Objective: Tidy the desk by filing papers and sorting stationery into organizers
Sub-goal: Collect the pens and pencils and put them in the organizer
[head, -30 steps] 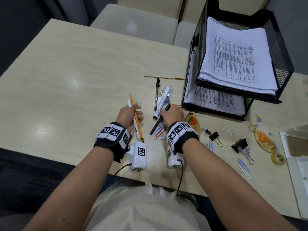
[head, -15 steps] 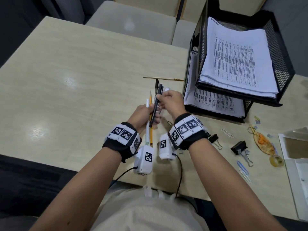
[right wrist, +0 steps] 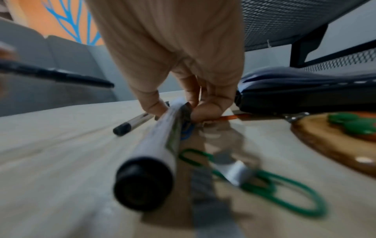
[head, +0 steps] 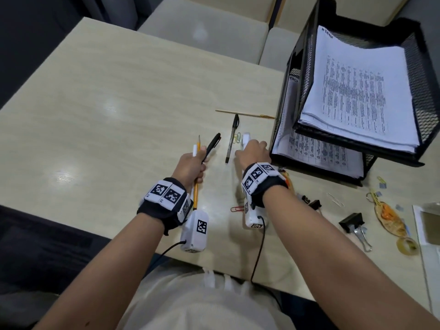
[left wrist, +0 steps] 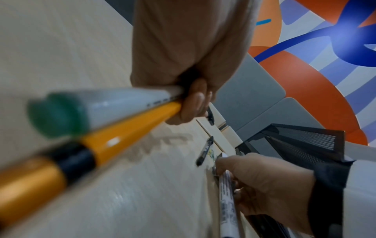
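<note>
My left hand grips a bundle: a yellow pencil, a white pen and a black pen. In the left wrist view the pencil and the green-ended white pen run out of the fist. My right hand is down on the desk, its fingers pinching a white marker with a black end. A clear pen with a black cap lies between the hands. The black mesh paper trays hold stacked sheets at the right.
A thin gold stick lies beyond the pens. Green paper clips, a red clip, black binder clips, two amber keychains and a tape roll are scattered at the right. A white box edge sits far right.
My right hand lifted the black pen, passed it into my left hand's bundle, then dropped back to the desk and took hold of the white marker.
</note>
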`<state>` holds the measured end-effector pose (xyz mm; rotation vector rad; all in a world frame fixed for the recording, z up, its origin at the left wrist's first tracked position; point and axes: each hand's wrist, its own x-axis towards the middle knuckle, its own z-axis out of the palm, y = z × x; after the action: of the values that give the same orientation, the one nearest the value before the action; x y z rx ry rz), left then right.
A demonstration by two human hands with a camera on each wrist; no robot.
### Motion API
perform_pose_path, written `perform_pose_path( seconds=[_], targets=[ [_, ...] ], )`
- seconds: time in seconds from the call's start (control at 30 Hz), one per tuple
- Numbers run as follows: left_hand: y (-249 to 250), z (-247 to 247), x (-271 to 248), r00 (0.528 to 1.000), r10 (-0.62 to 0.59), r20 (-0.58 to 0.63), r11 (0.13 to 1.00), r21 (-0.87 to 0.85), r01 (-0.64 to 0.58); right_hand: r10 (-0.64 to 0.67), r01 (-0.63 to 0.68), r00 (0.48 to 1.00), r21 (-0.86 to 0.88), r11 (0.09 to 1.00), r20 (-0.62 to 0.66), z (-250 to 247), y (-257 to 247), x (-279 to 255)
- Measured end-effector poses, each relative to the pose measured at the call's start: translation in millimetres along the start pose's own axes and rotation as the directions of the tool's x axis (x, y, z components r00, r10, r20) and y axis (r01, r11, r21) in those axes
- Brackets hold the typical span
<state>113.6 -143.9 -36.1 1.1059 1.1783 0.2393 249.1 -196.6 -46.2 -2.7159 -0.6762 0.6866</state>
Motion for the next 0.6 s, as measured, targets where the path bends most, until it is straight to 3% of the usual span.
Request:
perform_pose_path(
  seconds=[0.1, 0.37, 0.5, 0.6],
  targets=[
    [1, 15, -4, 0.999, 0.021, 0.031, 0.999, 0.026, -0.022, -0.028, 0.028, 0.999, 0.013, 1.000, -0.017, -1, 12, -11],
    [10, 63, -14, 0.979, 0.195, 0.065, 0.979, 0.046, -0.198, -0.145, 0.129, 0.989, 0.474, 0.871, -0.003, -24, 61, -46],
    [13, 91, -29, 0.946, 0.273, 0.175, 0.956, 0.058, -0.287, -0.111, 0.044, 0.993, 0.711, 0.702, 0.049, -39, 92, -68],
    [10, 124, -48, 0.902, 0.319, 0.291, 0.938, 0.040, -0.344, -0.095, 0.089, 0.995, 0.706, 0.702, -0.031, -52, 120, -80]
  ],
)
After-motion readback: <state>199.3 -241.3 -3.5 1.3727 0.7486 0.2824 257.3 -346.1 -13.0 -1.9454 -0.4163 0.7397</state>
